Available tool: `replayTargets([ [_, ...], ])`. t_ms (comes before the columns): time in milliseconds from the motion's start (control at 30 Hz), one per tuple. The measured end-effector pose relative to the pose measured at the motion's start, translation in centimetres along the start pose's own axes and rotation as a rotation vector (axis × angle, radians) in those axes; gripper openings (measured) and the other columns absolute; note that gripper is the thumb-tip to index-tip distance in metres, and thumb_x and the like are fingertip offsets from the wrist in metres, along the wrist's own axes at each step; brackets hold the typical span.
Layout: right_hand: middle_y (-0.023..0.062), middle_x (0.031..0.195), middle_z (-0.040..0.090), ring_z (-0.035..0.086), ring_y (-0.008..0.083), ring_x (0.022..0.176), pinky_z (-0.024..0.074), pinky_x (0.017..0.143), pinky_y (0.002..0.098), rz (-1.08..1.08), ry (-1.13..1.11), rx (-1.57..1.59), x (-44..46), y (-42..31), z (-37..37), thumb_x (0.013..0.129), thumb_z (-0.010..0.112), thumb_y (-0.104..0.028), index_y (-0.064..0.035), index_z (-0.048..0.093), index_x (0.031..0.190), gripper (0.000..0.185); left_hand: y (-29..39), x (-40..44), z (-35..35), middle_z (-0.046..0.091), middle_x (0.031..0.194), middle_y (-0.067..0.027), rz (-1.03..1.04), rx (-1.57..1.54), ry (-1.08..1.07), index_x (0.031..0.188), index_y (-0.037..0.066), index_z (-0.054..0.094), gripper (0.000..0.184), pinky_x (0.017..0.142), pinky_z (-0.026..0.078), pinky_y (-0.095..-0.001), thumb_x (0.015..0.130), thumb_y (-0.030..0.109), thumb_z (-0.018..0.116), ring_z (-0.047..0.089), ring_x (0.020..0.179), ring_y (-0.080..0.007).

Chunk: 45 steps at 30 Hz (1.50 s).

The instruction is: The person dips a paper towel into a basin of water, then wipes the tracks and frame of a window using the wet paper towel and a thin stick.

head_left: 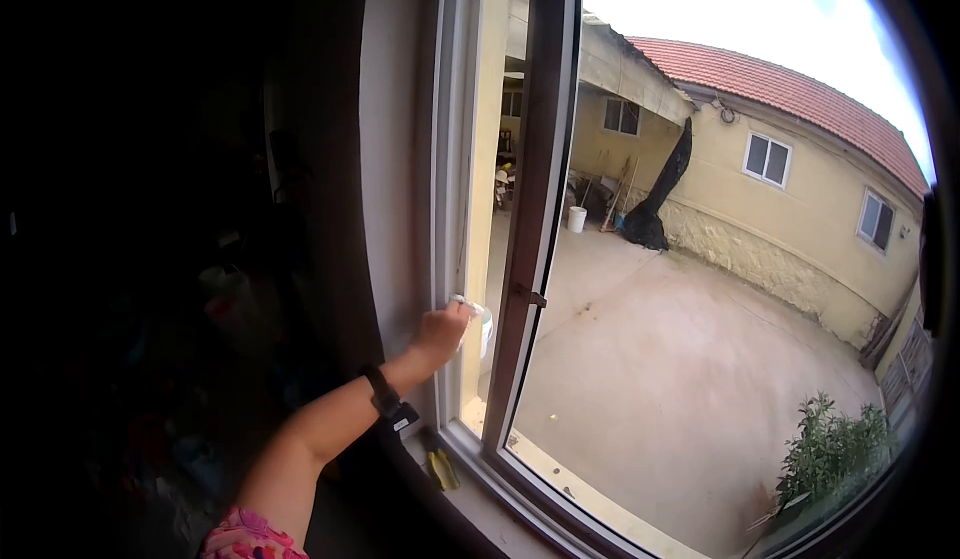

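Note:
My left hand (440, 334) reaches up from the lower left to the side of the window frame (447, 209). Its fingers are closed on a white cloth (463, 305), small and crumpled, held at the frame's inner edge. Just past the fingers shows a white and pale green rounded shape (487, 331); whether it is part of the cloth or something outside, I cannot tell. Around the wrist sits a black band (382, 391) with a small dark box. The brown window sash (530, 209), with its handle (531, 297), stands right of the hand. My right hand is out of view.
A yellow and dark object (441, 469) lies on the windowsill (480, 504) below the wrist. Outside are a concrete yard (650, 359), a green bush (835, 449), a white bucket (577, 220) and a yellow building (800, 209). The room at left is very dark.

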State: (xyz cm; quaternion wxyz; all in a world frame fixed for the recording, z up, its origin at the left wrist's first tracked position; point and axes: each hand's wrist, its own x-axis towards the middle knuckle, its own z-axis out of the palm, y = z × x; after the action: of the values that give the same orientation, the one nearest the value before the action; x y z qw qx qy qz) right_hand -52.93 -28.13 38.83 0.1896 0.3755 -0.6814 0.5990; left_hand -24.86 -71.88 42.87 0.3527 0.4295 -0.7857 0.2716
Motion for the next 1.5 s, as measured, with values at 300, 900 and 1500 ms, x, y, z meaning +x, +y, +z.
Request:
replayTargets([
  [300, 0.0045, 0.062, 0.054, 0.051, 0.0088, 0.055, 0.0405, 0.054, 0.0201, 0.069, -0.55, 0.61, -1.9, -7.6, 17.4, 0.084, 0.042, 0.004, 0.0013, 0.052, 0.106, 0.024, 0.9, 0.0, -2.1, 0.056, 0.088, -0.019, -0.168, -0.459, -0.126, 0.087, 0.0, 0.053, 0.026, 0.069, 0.046, -0.0415, 0.08, 0.025, 0.057, 0.056, 0.077, -0.0376],
  [900, 0.0151, 0.086, 0.056, 0.057, 0.0246, 0.078, 0.045, 0.069, 0.0307, -0.2, -0.418, 0.644, -3.2, -17.4, 36.1, 0.076, 0.048, 0.009, -0.0016, 0.054, 0.108, 0.035, -1.0, 1.2, -5.7, 0.056, 0.091, -0.0276, -0.306, -0.964, -0.342, 0.112, 0.002, 0.051, 0.035, 0.077, 0.043, -0.04, 0.087, 0.025, 0.04, 0.053, 0.09, -0.0408],
  [1500, 0.0209, 0.093, 0.056, 0.055, 0.0358, 0.086, 0.0443, 0.075, 0.0368, -0.282, -0.369, 0.769, 2.9, -21.2, 42.1, 0.08, 0.045, 0.005, 0.0027, 0.054, 0.1, 0.022, -6.5, -5.4, -16.1, 0.06, 0.099, -0.0167, -0.215, -0.901, -0.085, 0.106, 0.0, 0.049, 0.028, 0.075, 0.046, -0.0323, 0.092, 0.017, 0.033, 0.06, 0.089, -0.0253],
])
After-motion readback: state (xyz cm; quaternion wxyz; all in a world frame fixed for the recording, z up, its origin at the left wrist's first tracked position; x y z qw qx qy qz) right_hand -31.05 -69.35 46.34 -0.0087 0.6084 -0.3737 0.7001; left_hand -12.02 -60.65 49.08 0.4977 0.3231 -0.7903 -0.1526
